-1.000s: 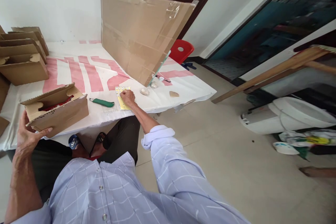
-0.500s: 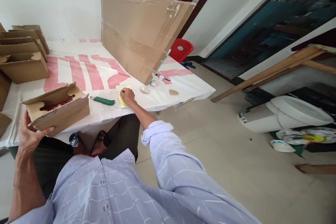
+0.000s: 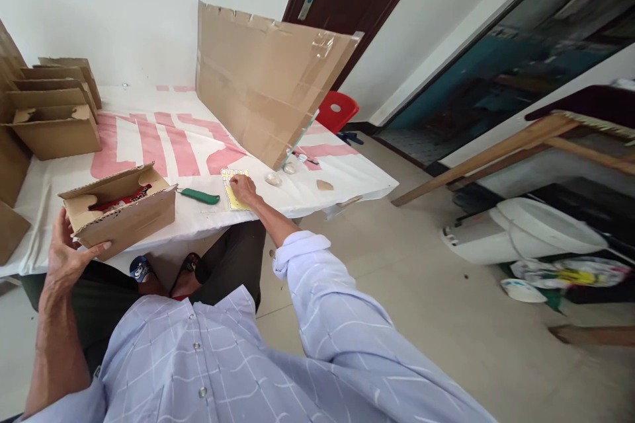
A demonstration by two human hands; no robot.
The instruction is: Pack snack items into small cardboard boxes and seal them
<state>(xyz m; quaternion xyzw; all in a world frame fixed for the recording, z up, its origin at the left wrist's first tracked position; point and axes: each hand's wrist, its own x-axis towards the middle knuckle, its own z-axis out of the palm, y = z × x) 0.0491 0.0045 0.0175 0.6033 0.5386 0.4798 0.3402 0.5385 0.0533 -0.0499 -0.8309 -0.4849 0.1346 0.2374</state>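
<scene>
My left hand (image 3: 74, 250) grips the near left end of an open cardboard box (image 3: 131, 223), thumb on its front side. Inside the box lies something red with white lettering (image 3: 136, 197). The box is tilted at the table's front edge. My right hand (image 3: 244, 189) rests with curled fingers on a yellow sticker sheet (image 3: 232, 198) marked with rows of small pale labels. Whether a label is between the fingertips is too small to see. Between box and sheet lies a green utility knife (image 3: 199, 196).
A large cardboard sheet (image 3: 262, 79) stands slanted on the cloth-covered table (image 3: 278, 201). Several cardboard boxes (image 3: 57, 132) are lined up at the left. Two small clear lumps (image 3: 272, 178) and a cardboard scrap (image 3: 325, 185) lie right of my right hand. A red chair (image 3: 338, 111) stands behind.
The camera view has shifted slightly. My left hand still holds the box, and my right hand stays at the yellow sheet, its fingers a little nearer the upper part.
</scene>
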